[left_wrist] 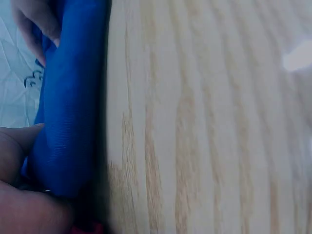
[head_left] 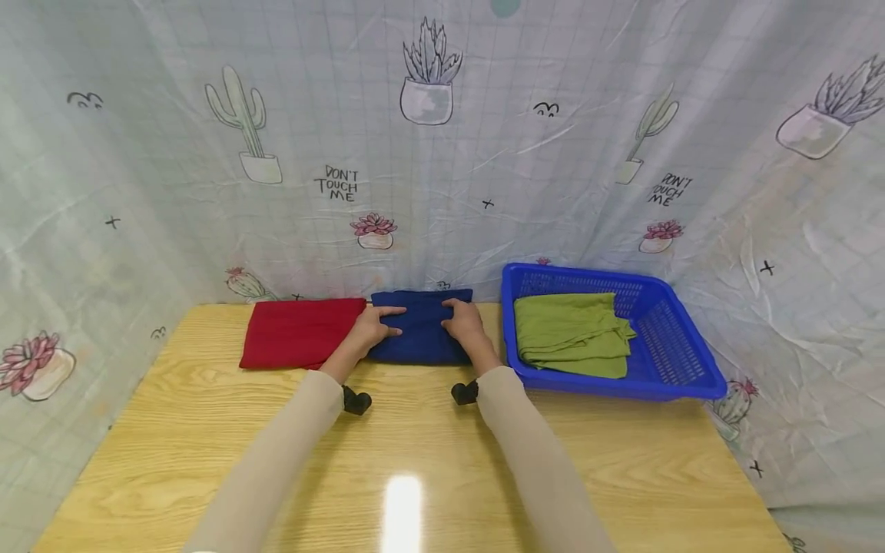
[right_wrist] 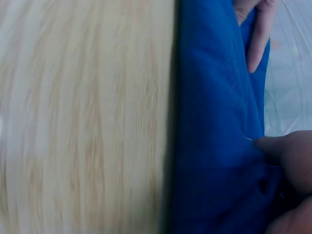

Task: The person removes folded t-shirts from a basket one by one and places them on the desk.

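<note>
A folded dark blue cloth [head_left: 422, 338] lies on the wooden table near its back edge, close against the curtain. My left hand [head_left: 369, 329] rests on the cloth's left side, thumb and index finger spread apart and pointing inward. Opposite it, my right hand [head_left: 466, 322] touches the right side with its fingers also spread. The left wrist view shows fingertips on the thick blue fold [left_wrist: 68, 107]; in the right wrist view a fingertip presses the cloth [right_wrist: 209, 122]. Beside the left hand lies a folded red cloth [head_left: 297, 334], its right edge partly behind that hand.
To the right stands a blue plastic basket [head_left: 674, 338] with a folded green cloth [head_left: 570, 334] inside. A printed curtain [head_left: 442, 169] hangs behind and at both sides of the table [head_left: 387, 430]. Each wrist bears a black camera mount.
</note>
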`<move>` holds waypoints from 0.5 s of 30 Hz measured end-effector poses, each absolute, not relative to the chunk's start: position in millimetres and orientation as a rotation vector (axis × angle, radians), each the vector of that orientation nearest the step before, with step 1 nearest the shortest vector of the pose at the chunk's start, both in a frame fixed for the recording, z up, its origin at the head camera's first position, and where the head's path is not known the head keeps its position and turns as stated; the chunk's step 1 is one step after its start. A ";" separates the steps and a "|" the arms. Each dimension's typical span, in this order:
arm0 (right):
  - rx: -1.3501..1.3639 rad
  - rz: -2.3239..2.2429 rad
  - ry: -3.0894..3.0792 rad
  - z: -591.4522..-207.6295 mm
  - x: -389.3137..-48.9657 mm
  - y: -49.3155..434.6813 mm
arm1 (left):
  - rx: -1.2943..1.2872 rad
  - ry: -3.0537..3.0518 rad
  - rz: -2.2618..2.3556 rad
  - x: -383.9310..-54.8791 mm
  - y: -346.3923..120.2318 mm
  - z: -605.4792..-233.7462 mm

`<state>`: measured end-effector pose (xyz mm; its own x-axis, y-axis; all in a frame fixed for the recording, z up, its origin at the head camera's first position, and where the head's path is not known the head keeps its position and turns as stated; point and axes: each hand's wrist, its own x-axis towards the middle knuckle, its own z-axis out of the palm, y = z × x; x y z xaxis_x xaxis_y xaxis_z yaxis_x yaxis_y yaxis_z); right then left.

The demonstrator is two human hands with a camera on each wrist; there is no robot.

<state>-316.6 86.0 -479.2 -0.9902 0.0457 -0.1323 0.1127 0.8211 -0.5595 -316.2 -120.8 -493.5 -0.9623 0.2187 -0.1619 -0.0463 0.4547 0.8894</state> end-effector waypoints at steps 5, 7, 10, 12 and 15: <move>0.126 -0.582 2.941 -468.7 -309.2 79.9 | 0.194 2.396 1.438 -313.6 -125.1 -487.2; 0.074 -0.494 2.944 -456.7 -303.9 81.3 | 0.212 2.392 1.378 -310.3 -126.7 -479.0; -0.124 -0.410 2.977 -435.7 -296.9 91.7 | 0.262 2.505 1.205 -302.5 -127.3 -459.4; -0.296 -0.415 2.994 -419.8 -291.5 104.1 | 0.300 2.633 1.069 -295.7 -125.0 -444.7; -0.553 -0.423 3.036 -402.1 -283.8 128.2 | 0.358 2.759 0.942 -283.4 -118.9 -425.0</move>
